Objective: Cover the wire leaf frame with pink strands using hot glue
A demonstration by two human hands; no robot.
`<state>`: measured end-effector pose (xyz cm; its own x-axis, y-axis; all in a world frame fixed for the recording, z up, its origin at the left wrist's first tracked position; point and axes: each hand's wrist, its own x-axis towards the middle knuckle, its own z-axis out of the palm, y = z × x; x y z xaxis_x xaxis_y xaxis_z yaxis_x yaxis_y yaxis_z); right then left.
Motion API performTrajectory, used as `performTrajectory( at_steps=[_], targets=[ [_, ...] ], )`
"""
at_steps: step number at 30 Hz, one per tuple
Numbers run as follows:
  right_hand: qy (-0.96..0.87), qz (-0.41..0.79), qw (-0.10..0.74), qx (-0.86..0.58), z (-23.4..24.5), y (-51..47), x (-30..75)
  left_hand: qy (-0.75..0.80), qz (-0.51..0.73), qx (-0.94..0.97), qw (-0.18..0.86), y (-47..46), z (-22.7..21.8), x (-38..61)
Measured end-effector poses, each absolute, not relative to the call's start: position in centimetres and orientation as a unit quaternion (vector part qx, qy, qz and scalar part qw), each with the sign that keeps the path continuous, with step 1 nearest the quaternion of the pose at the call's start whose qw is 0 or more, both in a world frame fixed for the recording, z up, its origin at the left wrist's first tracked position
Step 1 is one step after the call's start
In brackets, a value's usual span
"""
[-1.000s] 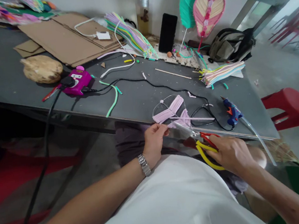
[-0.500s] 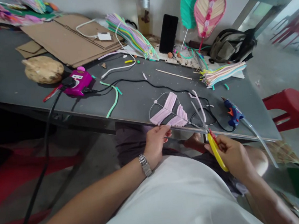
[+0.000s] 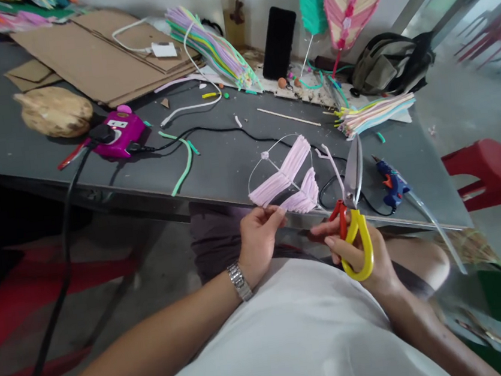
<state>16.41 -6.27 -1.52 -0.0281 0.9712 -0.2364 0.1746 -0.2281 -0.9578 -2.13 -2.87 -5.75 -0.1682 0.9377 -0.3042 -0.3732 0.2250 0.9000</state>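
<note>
My left hand (image 3: pixel 259 235) pinches the near edge of a leaf-shaped wire frame (image 3: pixel 255 173), partly covered with pink pipe-cleaner strips (image 3: pixel 285 172). The frame is tilted at the table's front edge. My right hand (image 3: pixel 366 247) holds scissors (image 3: pixel 354 200) with one yellow and one red handle, blades pointing up and away, looking nearly closed. Behind the scissors lies a loose pink strip (image 3: pixel 333 166). To the right, a blue glue gun (image 3: pixel 392 182) with a clear glue stick rests on the table.
A magenta power socket (image 3: pixel 120 133) with black cables sits left, beside a pale lumpy object (image 3: pixel 55 112). Cardboard sheets (image 3: pixel 77 57), pipe-cleaner bundles (image 3: pixel 212 50), a phone (image 3: pixel 279 43), finished leaf shapes (image 3: pixel 353 7) and a backpack (image 3: pixel 392 63) stand behind. A red stool (image 3: pixel 488 173) is right.
My right hand has turned the scissors upright and brought them slightly inward; their blades have come together. My left hand still holds the frame, which has lifted and tilted a little.
</note>
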Motion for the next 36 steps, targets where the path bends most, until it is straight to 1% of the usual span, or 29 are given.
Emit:
performTrajectory(
  at_steps=[4,11,16,27,36],
  targets=[
    [-0.506,0.507,0.434,-0.545,-1.9,-5.1,14.8,0.508,0.562,0.294,0.583,-3.1,-5.5,-2.0],
    [-0.549,0.484,0.394,-0.556,-1.9,-4.2,13.3,0.528,0.542,0.321,0.569,-3.2,-5.8,-2.0],
    [-0.559,0.461,0.38,-0.575,-1.4,-4.2,13.2,0.54,0.542,0.33,0.552,-3.2,-6.1,-1.8],
    [-0.533,0.506,0.442,-0.515,-1.9,-3.8,13.2,0.539,0.536,0.355,0.545,-3.4,-6.6,-2.0],
    [-0.529,0.505,0.45,-0.513,-2.7,-4.1,13.2,0.533,0.537,0.355,0.549,-3.3,-7.1,-2.0]
  ],
)
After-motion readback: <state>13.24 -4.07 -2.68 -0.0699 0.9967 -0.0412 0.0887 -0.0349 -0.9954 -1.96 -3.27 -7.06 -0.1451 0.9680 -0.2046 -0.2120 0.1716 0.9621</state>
